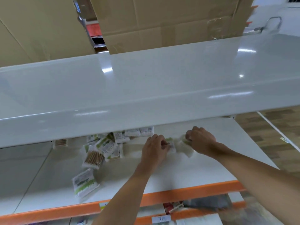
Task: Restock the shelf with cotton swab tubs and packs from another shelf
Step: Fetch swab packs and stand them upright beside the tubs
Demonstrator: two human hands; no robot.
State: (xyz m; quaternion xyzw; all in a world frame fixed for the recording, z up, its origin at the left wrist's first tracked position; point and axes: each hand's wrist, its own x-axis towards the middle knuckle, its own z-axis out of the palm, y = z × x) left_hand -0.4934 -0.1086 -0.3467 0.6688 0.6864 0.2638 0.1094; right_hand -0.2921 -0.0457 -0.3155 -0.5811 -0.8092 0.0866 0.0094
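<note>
1. Both hands are in on the white shelf (186, 172), left hand (154, 149) and right hand (201, 141) each pinching blurry swab packs (180, 146).
2. More packs piled (103, 148) just left of the left grip.

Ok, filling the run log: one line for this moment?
both hands grip swab packs | middle shelf | pack pile left

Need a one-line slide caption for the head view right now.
Both hands, left hand and right hand, grip blurred cotton swab packs over the white shelf, beside a loose pile of packs.
</note>
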